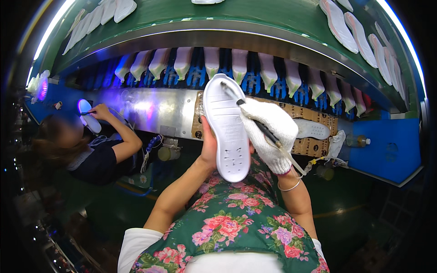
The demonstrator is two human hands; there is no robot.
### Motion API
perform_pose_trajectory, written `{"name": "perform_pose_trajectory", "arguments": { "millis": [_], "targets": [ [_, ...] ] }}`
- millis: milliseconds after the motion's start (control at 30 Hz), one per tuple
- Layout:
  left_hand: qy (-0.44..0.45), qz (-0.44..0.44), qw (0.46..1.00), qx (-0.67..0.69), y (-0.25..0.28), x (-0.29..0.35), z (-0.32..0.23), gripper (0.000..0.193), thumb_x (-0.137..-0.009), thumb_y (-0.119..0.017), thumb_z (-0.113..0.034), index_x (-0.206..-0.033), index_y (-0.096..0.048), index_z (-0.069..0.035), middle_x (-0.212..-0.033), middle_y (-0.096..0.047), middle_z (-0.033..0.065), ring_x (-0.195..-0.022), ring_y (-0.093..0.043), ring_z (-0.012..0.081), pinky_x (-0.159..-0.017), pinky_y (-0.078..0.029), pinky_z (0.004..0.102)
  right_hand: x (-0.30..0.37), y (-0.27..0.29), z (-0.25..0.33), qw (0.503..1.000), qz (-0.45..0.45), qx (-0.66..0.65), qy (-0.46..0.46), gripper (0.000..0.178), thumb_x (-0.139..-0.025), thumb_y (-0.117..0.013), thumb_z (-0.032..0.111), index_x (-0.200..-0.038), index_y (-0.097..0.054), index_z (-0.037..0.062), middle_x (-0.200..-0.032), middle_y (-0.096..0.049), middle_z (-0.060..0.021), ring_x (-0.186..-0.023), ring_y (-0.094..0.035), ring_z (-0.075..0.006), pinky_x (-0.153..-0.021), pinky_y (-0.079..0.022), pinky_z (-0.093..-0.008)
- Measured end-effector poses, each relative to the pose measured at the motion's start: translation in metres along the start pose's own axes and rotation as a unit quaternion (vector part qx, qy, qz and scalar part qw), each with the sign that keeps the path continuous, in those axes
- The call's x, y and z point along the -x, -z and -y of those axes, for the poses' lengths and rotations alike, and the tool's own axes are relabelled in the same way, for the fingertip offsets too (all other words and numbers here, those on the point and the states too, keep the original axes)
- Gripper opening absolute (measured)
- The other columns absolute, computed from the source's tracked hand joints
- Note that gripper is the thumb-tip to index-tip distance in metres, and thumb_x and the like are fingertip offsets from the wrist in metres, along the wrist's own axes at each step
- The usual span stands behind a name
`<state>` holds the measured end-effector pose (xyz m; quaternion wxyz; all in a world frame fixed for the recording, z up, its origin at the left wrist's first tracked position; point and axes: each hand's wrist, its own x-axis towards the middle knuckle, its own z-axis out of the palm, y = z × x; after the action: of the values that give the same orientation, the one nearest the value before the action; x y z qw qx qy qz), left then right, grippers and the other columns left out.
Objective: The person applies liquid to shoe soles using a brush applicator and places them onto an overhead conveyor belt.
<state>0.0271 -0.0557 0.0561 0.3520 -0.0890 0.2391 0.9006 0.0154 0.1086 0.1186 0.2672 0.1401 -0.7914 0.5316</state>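
My bare left hand (209, 148) grips a white shoe sole (228, 132) by its left edge. The sole stands nearly upright in front of my apron, its grooved and dotted side facing me. In a white knitted glove, my right hand (275, 129) is closed around a thin dark-handled brush (233, 94) with a pale tube (297, 164) trailing from its lower end. The brush tip lies over the upper part of the sole, slightly blurred; I cannot tell whether it touches. Part of my left hand's fingers is hidden behind the sole.
Another sole (312, 129) lies on cardboard (314, 148), right of a metal plate (170, 109). A bottle (358, 141) lies beyond it. Pinkish shoe-shaped pieces (239, 66) hang below a green belt (255, 13) bearing soles. At left, a co-worker (109, 150) holds a sole.
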Motion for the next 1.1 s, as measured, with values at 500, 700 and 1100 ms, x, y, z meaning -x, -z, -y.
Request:
{"name": "perform_pose_trajectory", "arguments": {
  "millis": [500,700,1100],
  "targets": [
    [-0.042,0.002,0.995,-0.091,0.019,-0.004,0.001,0.102,-0.088,-0.010,-0.085,-0.152,-0.030,-0.008,-0.131,-0.058,0.0191,-0.112,-0.064,0.0313,-0.095,-0.054,0.0459,0.012,-0.010,0.000,0.999,0.021,-0.038,-0.009,0.026,-0.078,-0.075,-0.002,-0.103,-0.074,0.0034,-0.097,-0.074,-0.0120,-0.082,-0.071,-0.0250,-0.076,-0.056,-0.0346],
    [-0.069,0.004,0.988,-0.141,0.024,-0.008,-0.014,0.098,-0.089,-0.013,-0.084,-0.157,-0.022,-0.014,-0.153,-0.040,0.0141,-0.139,-0.044,0.0296,-0.114,-0.040,0.0480,0.013,-0.014,0.000,0.989,0.069,-0.129,-0.020,0.022,-0.075,-0.076,-0.002,-0.096,-0.075,0.0022,-0.095,-0.075,-0.0132,-0.083,-0.072,-0.0236,-0.075,-0.057,-0.0333],
    [-0.113,-0.090,0.989,-0.011,0.040,-0.027,-0.025,0.107,-0.082,-0.023,-0.091,-0.147,-0.039,-0.008,-0.132,-0.056,0.0181,-0.115,-0.061,0.0313,-0.098,-0.052,0.0455,0.023,-0.016,-0.003,0.995,0.057,-0.083,-0.010,0.026,-0.075,-0.077,0.003,-0.100,-0.075,0.0071,-0.099,-0.074,-0.0145,-0.082,-0.071,-0.0311,-0.073,-0.056,-0.0365]
  ]
}}
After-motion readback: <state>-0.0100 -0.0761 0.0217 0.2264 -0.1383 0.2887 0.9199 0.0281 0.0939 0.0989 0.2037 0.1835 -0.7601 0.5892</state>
